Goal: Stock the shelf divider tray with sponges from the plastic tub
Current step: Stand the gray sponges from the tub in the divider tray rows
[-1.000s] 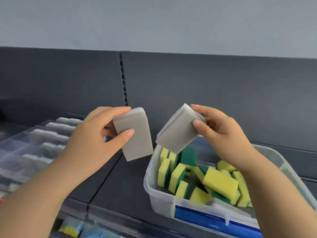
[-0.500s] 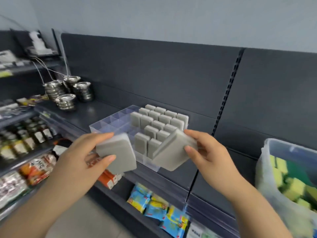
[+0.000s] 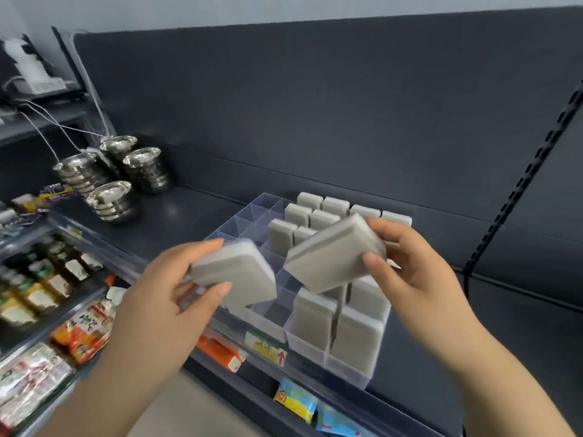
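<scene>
Shelf (image 3: 195, 216): dark, carried the clear divider tray (image 3: 239, 222) at its front edge.
Stocked sponges (image 3: 312, 320): grey, stood upright in the tray's right compartments.
Left hand (image 3: 164, 298): gripped a grey sponge (image 3: 236, 275) above the tray's left side.
Right hand (image 3: 413, 269): gripped a second sponge (image 3: 334, 257), tilted over the stocked rows.

Open compartments run along the left side of the divider tray (image 3: 235, 227) and in its front middle, just below the left hand (image 3: 164, 298) and its grey sponge (image 3: 235, 275). In the right columns upright sponges (image 3: 312, 313) stand above the walls and block entry. The right hand (image 3: 413, 269) hangs over them with a second sponge (image 3: 334, 253). Bare shelf (image 3: 176, 222) lies between tray and steel bowls (image 3: 110, 200)
</scene>
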### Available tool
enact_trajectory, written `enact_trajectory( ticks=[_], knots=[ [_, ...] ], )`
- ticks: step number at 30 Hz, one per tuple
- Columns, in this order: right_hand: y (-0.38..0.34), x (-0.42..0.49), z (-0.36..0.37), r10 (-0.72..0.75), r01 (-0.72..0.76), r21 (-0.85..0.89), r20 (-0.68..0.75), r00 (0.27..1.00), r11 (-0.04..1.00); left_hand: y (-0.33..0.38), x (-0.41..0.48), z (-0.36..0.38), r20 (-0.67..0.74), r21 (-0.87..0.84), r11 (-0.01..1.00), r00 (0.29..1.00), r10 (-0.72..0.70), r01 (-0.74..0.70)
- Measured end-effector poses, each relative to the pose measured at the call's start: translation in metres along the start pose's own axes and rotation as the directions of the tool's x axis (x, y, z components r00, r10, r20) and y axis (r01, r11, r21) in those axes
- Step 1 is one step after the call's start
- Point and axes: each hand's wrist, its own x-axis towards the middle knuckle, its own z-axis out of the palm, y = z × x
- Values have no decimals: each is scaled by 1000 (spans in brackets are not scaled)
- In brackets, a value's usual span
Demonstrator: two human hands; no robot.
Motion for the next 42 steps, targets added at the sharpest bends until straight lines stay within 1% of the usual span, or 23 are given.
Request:
enact_trajectory(
  ticks=[3,5,9,13,17,22,27,32,36,42],
  knots=[
    [7,31,13,6,-7,-46,-22,1000,999,-14,38,1,31,60,998,999,15,-17],
    [11,48,20,14,-16,-77,-30,999,997,-28,55,2,29,65,998,999,20,-22],
    [17,72,35,37,-43,-207,-34,999,977,-60,74,7,73,-110,992,995,-61,69],
    [19,84,46,115,-106,-362,3,993,926,-81,93,15,143,-148,983,986,-87,108],
    [15,87,62,169,-161,-424,-20,985,891,-101,115,23,216,-187,976,974,-70,112],
    [8,82,90,232,-235,-595,-82,969,769,-126,144,23,349,-214,974,937,8,71],
    [2,79,112,300,-285,-753,-122,946,593,-142,175,28,464,-274,960,882,84,53],
    [-3,79,127,366,-345,-784,-163,916,516,-152,190,35,508,-289,957,848,149,5],
    [-2,77,132,400,-337,-820,-145,905,463,-156,189,38,535,-302,953,827,170,-1],
    [4,75,138,395,-331,-802,-130,909,498,-148,184,39,535,-314,949,820,205,-32]
  ],
)
